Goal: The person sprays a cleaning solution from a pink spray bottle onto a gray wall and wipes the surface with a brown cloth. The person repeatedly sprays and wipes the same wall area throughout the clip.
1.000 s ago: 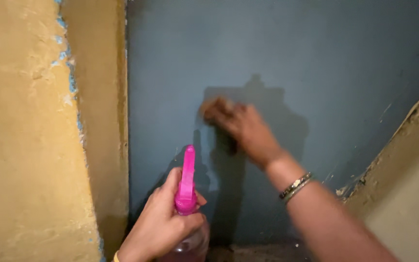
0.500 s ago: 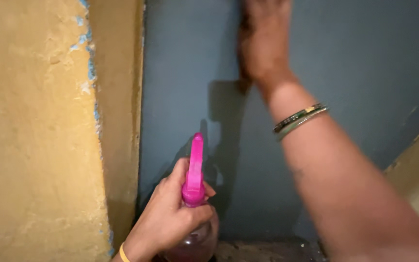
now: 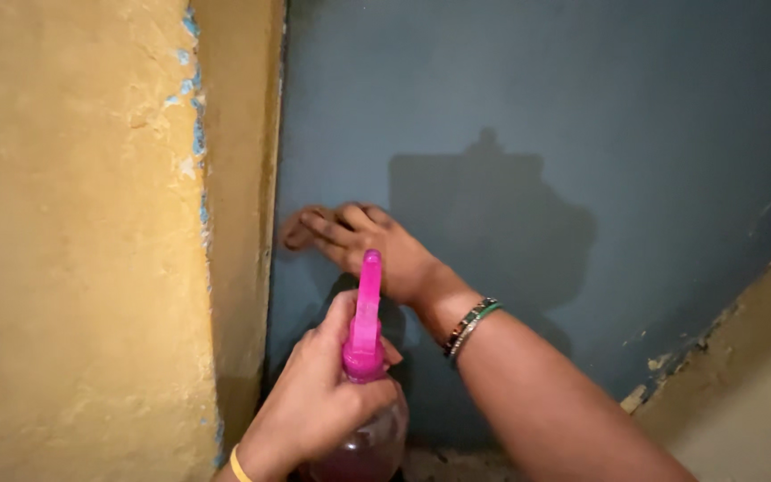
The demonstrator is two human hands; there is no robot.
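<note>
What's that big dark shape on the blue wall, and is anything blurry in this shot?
Head view: the dark shape is a shadow cast on the blue wall; light comes from behind the camera. The right hand looks slightly soft; the left hand and pink spray bottle are sharper.

Home corner, rough yellow plaster wall (image 3: 73,268), blue-grey wall (image 3: 582,107)

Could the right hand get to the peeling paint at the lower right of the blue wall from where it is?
Probably yes. The right hand lies flat near the blue wall's left edge, and nothing stands between it and the peeling paint.
</note>
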